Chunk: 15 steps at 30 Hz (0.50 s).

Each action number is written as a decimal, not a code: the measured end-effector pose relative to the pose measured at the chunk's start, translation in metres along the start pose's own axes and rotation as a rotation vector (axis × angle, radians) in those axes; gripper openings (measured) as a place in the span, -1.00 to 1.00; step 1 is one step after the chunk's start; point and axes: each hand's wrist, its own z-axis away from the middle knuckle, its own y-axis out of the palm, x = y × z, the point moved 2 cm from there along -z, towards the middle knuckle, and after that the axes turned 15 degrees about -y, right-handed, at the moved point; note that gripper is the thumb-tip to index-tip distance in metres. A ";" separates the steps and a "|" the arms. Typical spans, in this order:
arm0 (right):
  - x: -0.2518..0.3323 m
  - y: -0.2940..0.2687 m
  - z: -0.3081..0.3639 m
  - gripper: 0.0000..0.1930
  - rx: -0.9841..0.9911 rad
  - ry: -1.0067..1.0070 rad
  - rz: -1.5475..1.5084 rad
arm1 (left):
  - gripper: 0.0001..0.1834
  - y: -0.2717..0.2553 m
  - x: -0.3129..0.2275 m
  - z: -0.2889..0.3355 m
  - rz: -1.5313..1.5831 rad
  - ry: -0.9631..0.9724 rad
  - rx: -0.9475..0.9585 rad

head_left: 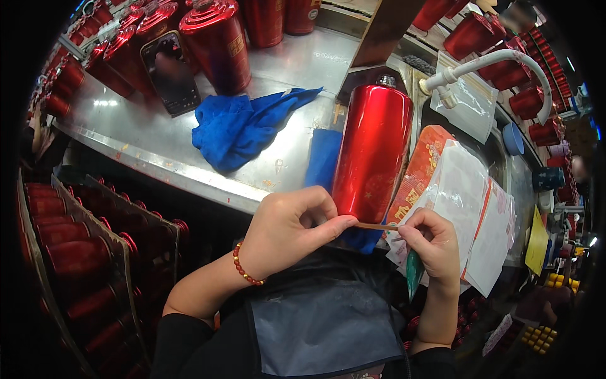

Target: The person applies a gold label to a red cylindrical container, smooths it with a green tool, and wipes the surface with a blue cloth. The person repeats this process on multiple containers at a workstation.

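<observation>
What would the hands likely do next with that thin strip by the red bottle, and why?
Probably press the thin brown strip onto the red bottle. The left hand and right hand each pinch one end, stretched flat just beside the bottle's lower part, not clearly touching it.

Cloth [243,126] left of bottle [372,151] (phone [170,72] behind).

At centre frame our left hand [287,230] and right hand [432,246] pinch a thin brown strip [374,225] between them, against a tall red bottle [374,151]; a blue cloth [243,126] lies on the steel surface [303,63] at upper centre; label sheets [480,215] sit right.
</observation>
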 end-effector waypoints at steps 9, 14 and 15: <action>-0.002 0.000 -0.002 -0.90 -0.002 -0.005 0.062 | -0.83 -0.018 0.018 0.002 0.164 -0.073 -0.078; 0.002 0.002 -0.003 -0.90 -0.001 -0.021 0.098 | -0.76 -0.028 0.021 0.018 0.019 0.157 -0.294; 0.004 0.002 -0.003 -0.90 0.006 -0.024 0.117 | -0.74 -0.026 0.021 0.022 -0.106 0.282 -0.366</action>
